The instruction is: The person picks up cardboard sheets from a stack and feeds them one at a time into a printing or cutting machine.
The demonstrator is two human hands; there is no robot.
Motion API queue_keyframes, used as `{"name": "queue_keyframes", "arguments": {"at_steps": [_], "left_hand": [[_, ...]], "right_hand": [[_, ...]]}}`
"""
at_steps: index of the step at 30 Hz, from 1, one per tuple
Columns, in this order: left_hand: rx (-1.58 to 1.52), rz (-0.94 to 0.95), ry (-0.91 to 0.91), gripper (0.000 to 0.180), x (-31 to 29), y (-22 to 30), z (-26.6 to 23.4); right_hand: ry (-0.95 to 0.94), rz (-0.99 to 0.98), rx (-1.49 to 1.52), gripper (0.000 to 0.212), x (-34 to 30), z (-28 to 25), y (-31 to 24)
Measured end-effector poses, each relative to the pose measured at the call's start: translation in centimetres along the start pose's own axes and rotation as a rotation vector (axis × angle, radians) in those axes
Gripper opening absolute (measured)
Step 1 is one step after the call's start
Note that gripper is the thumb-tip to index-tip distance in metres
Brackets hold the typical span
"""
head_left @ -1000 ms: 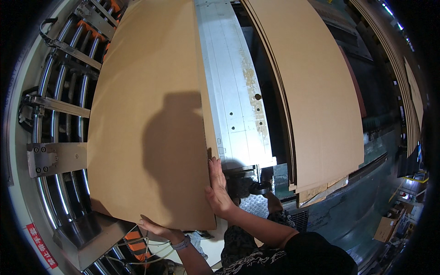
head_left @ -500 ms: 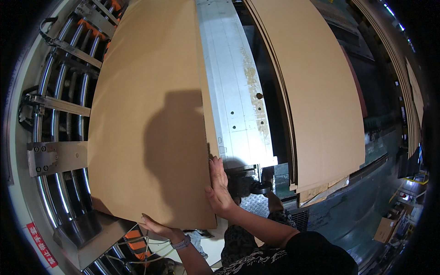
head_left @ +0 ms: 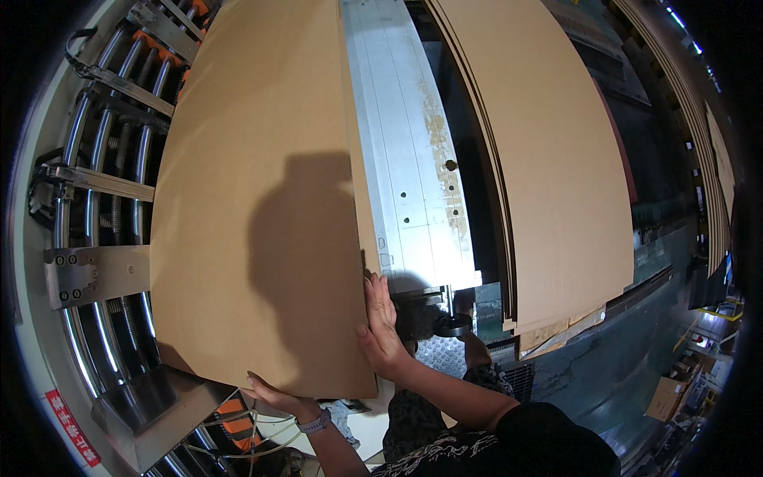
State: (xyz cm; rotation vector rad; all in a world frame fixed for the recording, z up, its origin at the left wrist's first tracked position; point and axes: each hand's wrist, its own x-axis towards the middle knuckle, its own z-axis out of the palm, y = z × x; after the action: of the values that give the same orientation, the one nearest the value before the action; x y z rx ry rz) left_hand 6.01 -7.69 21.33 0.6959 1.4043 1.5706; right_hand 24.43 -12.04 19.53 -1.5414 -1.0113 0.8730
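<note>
A large brown corrugated cardboard sheet (head_left: 214, 262) lies lengthwise before me, with my shadow across it. Another cardboard layer shows as a narrow strip along its right edge. My right hand (head_left: 385, 332) rests against that edge near the close corner, fingers stretched out and pressed together along the board. At the near edge is my left hand (head_left: 278, 399), a band on its wrist. Its fingers reach along the board's edge, one fingertip showing just above it, and the rest are partly hidden. Neither hand is visibly wrapped round the board.
Metal rollers (head_left: 99, 191) and a bracket (head_left: 95, 274) run along the left. A pale metal plate (head_left: 421, 246) with holes lies right of the sheet. Beyond it stands a cardboard stack (head_left: 564, 183). A black round handwheel or knob (head_left: 453, 324) sits below the plate.
The cardboard sheet has shifted very slightly in view, as has the machine around it. Both hands stay against the same edges.
</note>
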Motion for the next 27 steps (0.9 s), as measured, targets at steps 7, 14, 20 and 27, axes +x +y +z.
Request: {"name": "queue_keyframes", "arguments": {"at_steps": [7, 14, 20, 27], "left_hand": [[-0.003, 0.001, 0.008, 0.053, 0.0, -0.4, 0.0], [0.274, 0.171, -0.037, 0.048, 0.9, -2.8, -3.3], [0.397, 0.058, 0.013, 0.043, 0.2, -3.3, -2.5], [0.506, -0.022, -0.021, 0.044, 1.5, -8.6, -4.6]], "right_hand": [[-0.007, 0.026, 0.021, 0.071, 0.2, -0.1, -0.2], [0.002, 0.028, 0.0, 0.073, 0.1, 0.2, 0.5], [0.036, 0.03, -0.046, 0.07, -0.4, 0.6, 2.2], [0.195, 0.1, -0.097, 0.059, -1.7, 2.1, 8.2]]}}
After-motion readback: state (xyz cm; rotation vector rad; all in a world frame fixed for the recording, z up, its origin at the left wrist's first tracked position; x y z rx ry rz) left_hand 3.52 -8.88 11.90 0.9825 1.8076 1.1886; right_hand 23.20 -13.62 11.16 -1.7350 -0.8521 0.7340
